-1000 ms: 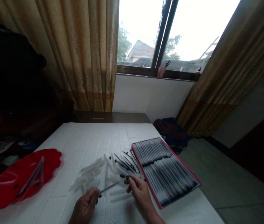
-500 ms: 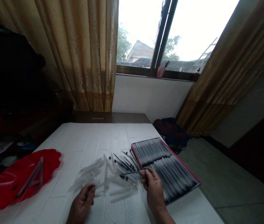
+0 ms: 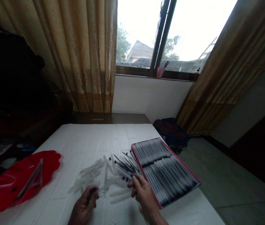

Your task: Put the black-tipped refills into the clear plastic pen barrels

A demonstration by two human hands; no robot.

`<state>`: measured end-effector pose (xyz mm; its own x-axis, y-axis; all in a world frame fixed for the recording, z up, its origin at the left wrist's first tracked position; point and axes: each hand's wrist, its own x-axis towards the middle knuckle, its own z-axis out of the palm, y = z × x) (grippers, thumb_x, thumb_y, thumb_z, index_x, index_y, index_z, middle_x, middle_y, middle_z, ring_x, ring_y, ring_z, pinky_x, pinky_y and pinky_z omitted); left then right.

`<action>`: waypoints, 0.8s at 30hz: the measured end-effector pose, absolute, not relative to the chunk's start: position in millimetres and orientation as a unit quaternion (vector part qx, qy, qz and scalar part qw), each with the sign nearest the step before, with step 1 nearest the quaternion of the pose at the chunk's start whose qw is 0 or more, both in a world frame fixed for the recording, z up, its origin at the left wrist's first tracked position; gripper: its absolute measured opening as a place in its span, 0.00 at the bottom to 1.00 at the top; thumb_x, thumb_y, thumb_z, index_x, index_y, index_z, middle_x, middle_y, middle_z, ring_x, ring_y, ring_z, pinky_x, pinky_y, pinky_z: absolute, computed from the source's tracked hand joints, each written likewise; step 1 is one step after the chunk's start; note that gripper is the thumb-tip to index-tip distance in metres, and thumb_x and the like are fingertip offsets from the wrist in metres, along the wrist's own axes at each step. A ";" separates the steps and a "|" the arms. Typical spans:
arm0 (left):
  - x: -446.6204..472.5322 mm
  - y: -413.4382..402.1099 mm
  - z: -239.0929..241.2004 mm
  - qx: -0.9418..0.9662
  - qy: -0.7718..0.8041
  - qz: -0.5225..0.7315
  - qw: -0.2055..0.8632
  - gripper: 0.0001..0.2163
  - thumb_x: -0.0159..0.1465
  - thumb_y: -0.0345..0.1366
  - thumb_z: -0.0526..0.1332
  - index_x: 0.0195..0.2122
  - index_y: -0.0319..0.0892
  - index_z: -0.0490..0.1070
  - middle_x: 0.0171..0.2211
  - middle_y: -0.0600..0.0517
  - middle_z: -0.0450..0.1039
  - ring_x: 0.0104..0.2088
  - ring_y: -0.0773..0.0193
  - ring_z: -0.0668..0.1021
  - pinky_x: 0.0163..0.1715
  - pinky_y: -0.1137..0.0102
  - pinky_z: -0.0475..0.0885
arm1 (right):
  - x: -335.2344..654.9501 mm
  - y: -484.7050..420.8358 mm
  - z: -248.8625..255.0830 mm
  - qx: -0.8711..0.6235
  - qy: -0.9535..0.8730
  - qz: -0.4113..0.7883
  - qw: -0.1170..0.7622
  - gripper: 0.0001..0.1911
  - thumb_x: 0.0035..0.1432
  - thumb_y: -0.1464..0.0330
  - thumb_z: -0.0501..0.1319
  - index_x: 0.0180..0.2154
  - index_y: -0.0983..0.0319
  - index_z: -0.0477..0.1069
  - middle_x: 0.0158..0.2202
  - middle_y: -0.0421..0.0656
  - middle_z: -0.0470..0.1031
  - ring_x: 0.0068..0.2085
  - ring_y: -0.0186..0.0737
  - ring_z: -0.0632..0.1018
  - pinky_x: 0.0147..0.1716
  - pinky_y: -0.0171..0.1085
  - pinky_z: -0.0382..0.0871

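My left hand is closed at the near edge of a loose pile, its fingers curled round what looks like a clear pen barrel, mostly hidden. To its right, my right hand pinches a thin pen refill that barely shows now. Between and beyond the hands lie translucent pen barrels, several dark refills and small black caps. Under and beside my right wrist rests a red-edged box filled with two rows of clear pens with dark ends.
A red scalloped plate with a few clear tubes in it sits on the left of the white table. Dark cloth is heaped past the far right corner. A pink cup stands on the windowsill.
My right hand has moved left and slightly nearer, away from the box and toward my left hand. My left hand has shifted slightly right. The box and pile look unchanged.
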<state>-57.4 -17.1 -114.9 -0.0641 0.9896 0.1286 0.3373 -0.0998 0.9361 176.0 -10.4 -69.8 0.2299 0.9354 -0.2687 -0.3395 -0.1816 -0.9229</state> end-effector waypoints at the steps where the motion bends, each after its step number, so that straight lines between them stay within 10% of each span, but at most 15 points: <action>1: -56.7 -18.2 -113.2 0.600 0.559 0.444 0.361 0.19 0.57 0.56 0.57 0.38 0.46 0.70 0.22 0.57 0.73 0.22 0.66 0.75 0.24 0.74 0.72 | 170.0 -13.4 -71.9 -0.523 -0.296 0.583 0.547 0.31 0.37 0.46 0.67 0.34 0.66 0.72 0.18 0.40 0.75 0.11 0.26 0.66 0.10 0.26 0.47; 8: -55.5 -19.9 -105.9 0.700 0.525 0.375 0.306 0.16 0.58 0.52 0.58 0.38 0.47 0.73 0.33 0.53 0.79 0.33 0.63 0.80 0.34 0.75 0.73 | 136.7 -20.9 -86.8 -0.473 -0.272 0.645 0.534 0.34 0.32 0.41 0.66 0.28 0.65 0.72 0.17 0.37 0.71 0.11 0.24 0.63 0.10 0.25 0.45; 16: -48.7 -22.6 -96.2 0.754 0.496 0.298 0.311 0.18 0.64 0.51 0.50 0.24 0.46 0.67 0.22 0.56 0.70 0.24 0.67 0.73 0.27 0.77 0.67 | 149.2 -20.4 -75.5 -0.483 -0.318 0.601 0.552 0.31 0.37 0.43 0.66 0.26 0.65 0.71 0.14 0.34 0.66 0.13 0.24 0.62 0.13 0.26 0.48; 24: -49.9 -23.8 -91.8 0.557 0.476 0.276 0.622 0.28 0.50 0.67 0.52 0.17 0.45 0.55 0.15 0.61 0.51 0.17 0.72 0.55 0.18 0.75 0.55 | 153.7 -38.2 -56.1 -0.432 -0.449 0.529 0.576 0.19 0.53 0.51 0.62 0.30 0.63 0.73 0.17 0.36 0.67 0.18 0.30 0.66 0.19 0.30 0.59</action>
